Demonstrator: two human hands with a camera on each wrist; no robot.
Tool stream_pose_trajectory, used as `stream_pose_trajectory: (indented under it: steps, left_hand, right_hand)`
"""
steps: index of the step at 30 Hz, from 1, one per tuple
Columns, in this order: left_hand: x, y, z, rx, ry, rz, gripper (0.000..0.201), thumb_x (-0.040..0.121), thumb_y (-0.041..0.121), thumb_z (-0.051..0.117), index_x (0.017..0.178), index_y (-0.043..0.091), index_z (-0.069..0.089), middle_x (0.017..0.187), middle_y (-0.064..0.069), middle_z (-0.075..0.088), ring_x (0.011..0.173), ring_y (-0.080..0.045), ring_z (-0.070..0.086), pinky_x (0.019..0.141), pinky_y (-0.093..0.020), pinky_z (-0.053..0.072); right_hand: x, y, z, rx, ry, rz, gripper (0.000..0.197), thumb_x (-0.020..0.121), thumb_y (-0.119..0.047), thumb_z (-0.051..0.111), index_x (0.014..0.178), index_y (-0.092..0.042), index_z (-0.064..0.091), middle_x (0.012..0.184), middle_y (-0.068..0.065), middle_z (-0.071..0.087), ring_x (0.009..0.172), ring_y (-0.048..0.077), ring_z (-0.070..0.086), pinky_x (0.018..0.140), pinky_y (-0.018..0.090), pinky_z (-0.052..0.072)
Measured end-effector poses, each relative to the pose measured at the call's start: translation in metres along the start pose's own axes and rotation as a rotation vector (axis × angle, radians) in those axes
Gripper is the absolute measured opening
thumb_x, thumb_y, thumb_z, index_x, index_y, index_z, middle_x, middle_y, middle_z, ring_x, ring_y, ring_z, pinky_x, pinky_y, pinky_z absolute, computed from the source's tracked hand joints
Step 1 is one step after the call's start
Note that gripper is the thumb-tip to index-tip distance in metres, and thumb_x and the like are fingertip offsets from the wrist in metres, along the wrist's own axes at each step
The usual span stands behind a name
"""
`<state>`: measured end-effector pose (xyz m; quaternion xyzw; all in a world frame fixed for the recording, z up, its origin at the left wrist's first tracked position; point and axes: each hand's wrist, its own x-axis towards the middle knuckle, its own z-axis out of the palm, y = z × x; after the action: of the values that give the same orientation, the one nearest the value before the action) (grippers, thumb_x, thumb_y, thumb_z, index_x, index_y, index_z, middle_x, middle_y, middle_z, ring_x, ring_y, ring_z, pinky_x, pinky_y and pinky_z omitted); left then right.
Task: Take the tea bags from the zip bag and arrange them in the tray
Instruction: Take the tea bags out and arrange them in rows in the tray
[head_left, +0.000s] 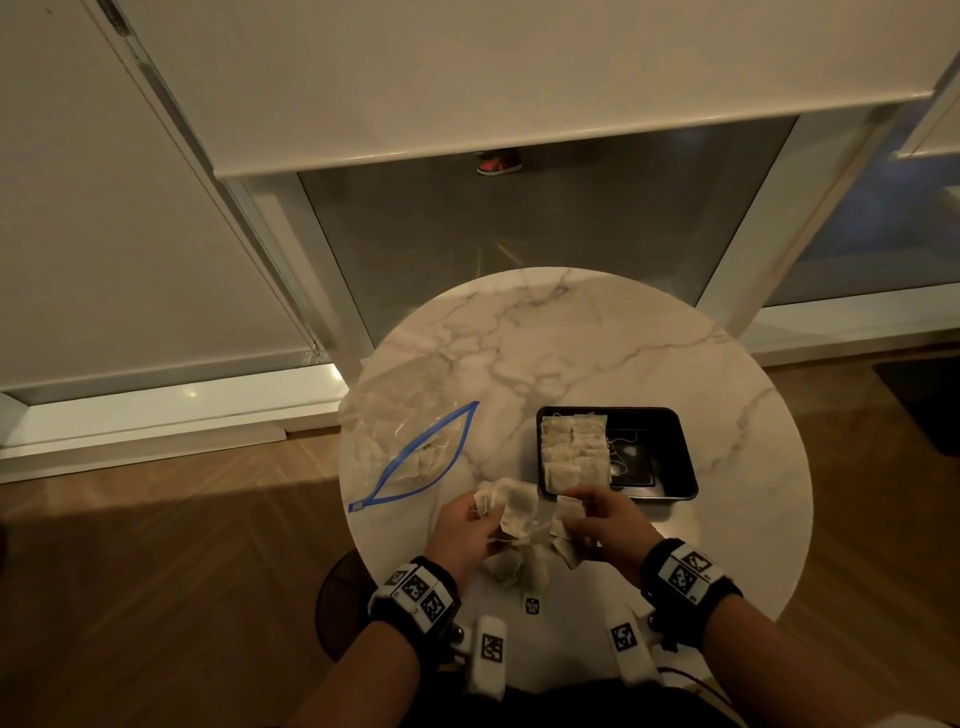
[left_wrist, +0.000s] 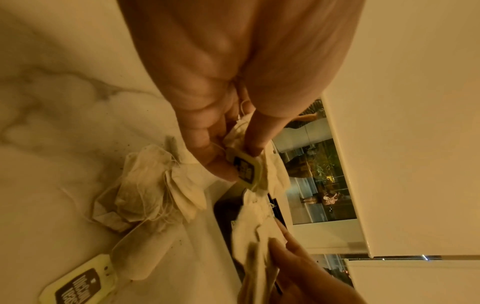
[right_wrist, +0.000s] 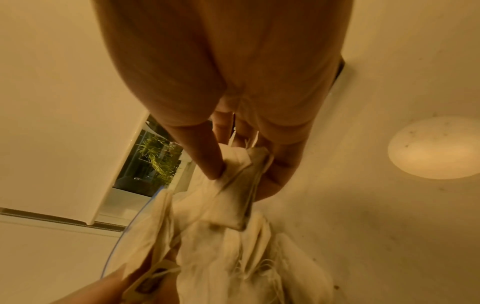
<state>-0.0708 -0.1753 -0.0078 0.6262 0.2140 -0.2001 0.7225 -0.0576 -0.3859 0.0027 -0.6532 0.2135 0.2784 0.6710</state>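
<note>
Near the round marble table's (head_left: 571, 332) edge, my left hand (head_left: 462, 525) pinching crumpled papery tea bags (head_left: 514, 519), my right hand (head_left: 605, 514) pinching one soft square bag (right_wrist: 233, 197), black rectangular tray (head_left: 670, 452) beyond.

One round marble table (head_left: 597, 332), one black tray (head_left: 670, 452), one zip bag (head_left: 415, 447), two hands. Tea bags lie in two groups, tray and hands; number too tangled to count.

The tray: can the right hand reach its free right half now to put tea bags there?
Probably yes. The right hand holds tea bags right at the near edge of the tray, and nothing stands between them.
</note>
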Motion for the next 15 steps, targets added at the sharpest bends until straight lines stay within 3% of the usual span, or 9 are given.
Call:
stream_pose_trajectory:
  steps: [6, 11, 15]
  left_hand:
    - [0.005, -0.009, 0.000, 0.049, 0.045, 0.022, 0.016, 0.100, 0.013, 0.058, 0.111, 0.008, 0.069, 0.108, -0.020, 0.073, 0.102, -0.034, 0.070, 0.090, -0.051, 0.058]
    - [0.005, -0.012, -0.001, 0.053, 0.117, 0.035, 0.016, 0.100, 0.013, 0.057, 0.111, 0.010, 0.068, 0.104, -0.015, 0.074, 0.098, -0.029, 0.071, 0.080, -0.037, 0.059]
    - [0.007, -0.014, -0.002, 0.118, 0.172, 0.088, 0.014, 0.098, 0.014, 0.060, 0.109, 0.012, 0.068, 0.100, -0.011, 0.073, 0.091, -0.022, 0.070, 0.078, -0.033, 0.058]
  right_hand:
    - [0.008, 0.019, -0.013, -0.081, 0.103, 0.028, 0.029, 0.086, 0.000, 0.067, 0.113, -0.012, 0.064, 0.104, 0.011, 0.068, 0.090, 0.027, 0.068, 0.062, 0.035, 0.058]
    - [0.012, 0.033, -0.023, -0.004, 0.108, 0.063, 0.031, 0.084, 0.003, 0.068, 0.110, -0.012, 0.065, 0.105, 0.017, 0.067, 0.092, 0.031, 0.068, 0.072, 0.044, 0.059]
    - [0.014, 0.041, -0.029, 0.015, 0.143, 0.087, 0.043, 0.076, 0.010, 0.070, 0.113, -0.010, 0.063, 0.106, 0.020, 0.067, 0.094, 0.035, 0.067, 0.070, 0.044, 0.060]
